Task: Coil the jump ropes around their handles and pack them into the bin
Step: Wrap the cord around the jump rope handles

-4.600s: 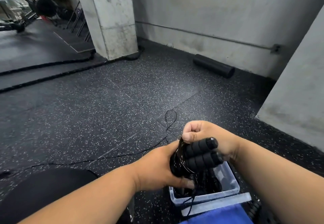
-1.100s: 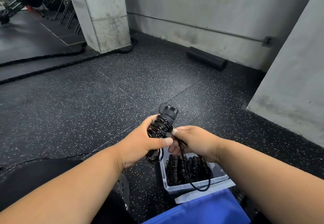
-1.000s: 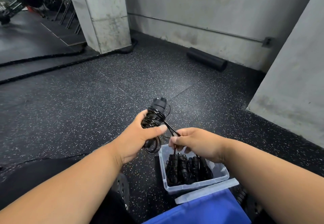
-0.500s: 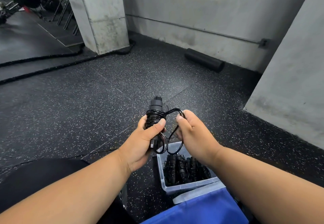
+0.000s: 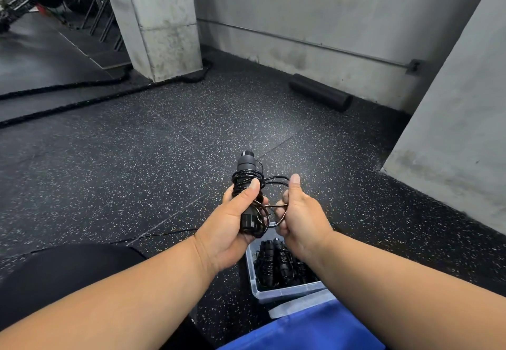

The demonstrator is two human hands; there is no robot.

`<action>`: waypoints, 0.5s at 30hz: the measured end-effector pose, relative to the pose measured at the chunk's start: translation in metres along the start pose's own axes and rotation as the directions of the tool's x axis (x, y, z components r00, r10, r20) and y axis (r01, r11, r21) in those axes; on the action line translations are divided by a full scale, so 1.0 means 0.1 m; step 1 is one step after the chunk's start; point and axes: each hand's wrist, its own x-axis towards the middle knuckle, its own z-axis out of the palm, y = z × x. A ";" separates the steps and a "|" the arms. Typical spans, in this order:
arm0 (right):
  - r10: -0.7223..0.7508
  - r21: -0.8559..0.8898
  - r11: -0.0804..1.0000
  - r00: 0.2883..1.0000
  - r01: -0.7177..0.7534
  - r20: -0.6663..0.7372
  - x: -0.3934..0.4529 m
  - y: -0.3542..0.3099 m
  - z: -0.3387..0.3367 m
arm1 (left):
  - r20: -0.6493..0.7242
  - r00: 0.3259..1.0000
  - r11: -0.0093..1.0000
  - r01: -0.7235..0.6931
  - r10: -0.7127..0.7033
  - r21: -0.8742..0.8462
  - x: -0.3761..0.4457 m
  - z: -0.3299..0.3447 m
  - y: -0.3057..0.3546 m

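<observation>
Just above the bin, a black jump rope held upright, cord wound in loops around its paired handles; left hand curled round the lower part of the bundle, thumb pressed along the coils. Right hand just beside it, fingers closed on a loose loop of cord running out from the bundle, thumb pointing up. Below the wrists, clear plastic bin on the speckled floor, several coiled black ropes lying inside. Blue cloth at the near edge. Farther off, black foam roller along the wall, thick battle rope looped round a concrete pillar
</observation>
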 end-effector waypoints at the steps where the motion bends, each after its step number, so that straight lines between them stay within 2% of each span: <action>1: 0.042 0.030 0.999 0.999 -0.042 -0.003 0.01 0.02 0.01 | -0.009 1.000 1.000 -0.008 0.008 -0.008 0.01 0.01 0.01; 4: 0.119 0.110 0.986 0.991 -0.125 0.059 0.02 -0.01 0.01 | -0.023 1.000 0.999 -0.001 0.000 -0.040 0.07 -0.01 0.06; 8: 0.082 0.111 0.990 0.994 -0.090 0.076 0.04 -0.04 0.04 | 0.018 1.000 0.997 0.011 -0.010 -0.080 0.11 -0.02 0.06; 11: -0.055 -0.067 0.996 0.998 0.056 0.026 0.04 0.06 0.04 | -0.012 1.000 0.993 0.001 -0.002 -0.115 0.09 0.03 0.03; 13: -0.207 -0.227 0.952 0.978 0.205 0.019 0.04 0.13 0.04 | -0.050 0.999 0.994 -0.016 0.011 -0.105 0.06 0.08 0.03; 15: -0.323 -0.272 0.910 0.946 0.314 0.012 0.03 0.14 0.05 | -0.070 0.998 0.996 -0.018 0.011 -0.090 0.05 0.12 0.04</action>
